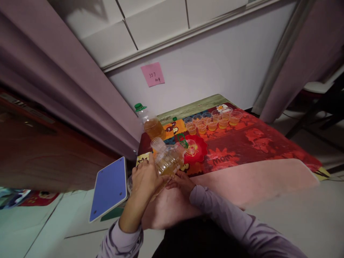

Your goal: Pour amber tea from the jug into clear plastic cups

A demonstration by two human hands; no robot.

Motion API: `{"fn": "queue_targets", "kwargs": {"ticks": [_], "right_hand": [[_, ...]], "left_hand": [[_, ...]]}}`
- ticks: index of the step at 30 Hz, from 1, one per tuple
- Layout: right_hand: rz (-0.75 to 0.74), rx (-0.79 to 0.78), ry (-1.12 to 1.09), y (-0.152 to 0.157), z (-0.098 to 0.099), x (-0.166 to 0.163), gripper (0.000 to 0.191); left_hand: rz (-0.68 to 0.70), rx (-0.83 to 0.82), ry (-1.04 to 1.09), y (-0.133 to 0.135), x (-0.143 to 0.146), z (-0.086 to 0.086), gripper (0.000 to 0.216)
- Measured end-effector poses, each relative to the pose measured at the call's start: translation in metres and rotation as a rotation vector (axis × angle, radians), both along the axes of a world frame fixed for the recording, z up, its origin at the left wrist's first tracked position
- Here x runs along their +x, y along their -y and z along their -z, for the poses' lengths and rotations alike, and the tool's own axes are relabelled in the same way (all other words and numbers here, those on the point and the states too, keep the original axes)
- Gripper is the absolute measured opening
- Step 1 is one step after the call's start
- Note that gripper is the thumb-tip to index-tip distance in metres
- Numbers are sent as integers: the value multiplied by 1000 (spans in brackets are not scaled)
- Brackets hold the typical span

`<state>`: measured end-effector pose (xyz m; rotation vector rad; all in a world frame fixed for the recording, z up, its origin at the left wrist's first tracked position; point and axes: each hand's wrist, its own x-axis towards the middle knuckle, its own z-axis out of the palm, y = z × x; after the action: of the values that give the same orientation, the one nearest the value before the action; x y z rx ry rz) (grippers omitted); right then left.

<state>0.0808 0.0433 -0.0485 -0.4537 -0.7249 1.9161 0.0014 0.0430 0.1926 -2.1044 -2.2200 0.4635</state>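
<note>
My left hand (144, 178) is wrapped round a clear plastic bottle (166, 159) of amber liquid, which is tilted with its open neck up and to the left. Just under the bottle's base sits my right hand (179, 182), fingers curled against it. Beyond the bottle a small clear cup (191, 146) stands on a red scalloped plate (198, 150), with a green ring (182, 139) beside it. A second bottle (149, 123) with a green cap stands upright at the table's left edge.
Several small cups of amber liquid (212, 122) stand in rows at the table's far end on a red patterned cloth (242, 143). A pink cloth (255, 179) covers the near edge. A blue board (109, 188) leans at the left. Curtains hang on both sides; a pink note (153, 74) is on the wall.
</note>
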Motion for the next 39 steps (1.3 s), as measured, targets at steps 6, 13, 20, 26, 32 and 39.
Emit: {"fn": "queue_targets", "kwargs": {"ticks": [6,13,20,26,32,39], "right_hand": [[8,-1,-9,1,-4,0,66],[-1,-1,-17,1,-6,1,68],[-10,-1,-45,-1,1,-1,62],[-11,3,-63,-3,4,-2,61],[-24,22,-63,-2,2,-1,63],[-18,22,-58,-2,5,-2,64]], "left_hand": [[1,-4,-10,0,1,-2,106],[-8,-22,-7,1,3,-3,107],[-5,-6,-14,2,6,-6,103],[-5,-11,-11,3,5,-6,106],[-16,-17,-2,3,6,-6,106],[-18,-28,-12,3,6,-7,107]]}}
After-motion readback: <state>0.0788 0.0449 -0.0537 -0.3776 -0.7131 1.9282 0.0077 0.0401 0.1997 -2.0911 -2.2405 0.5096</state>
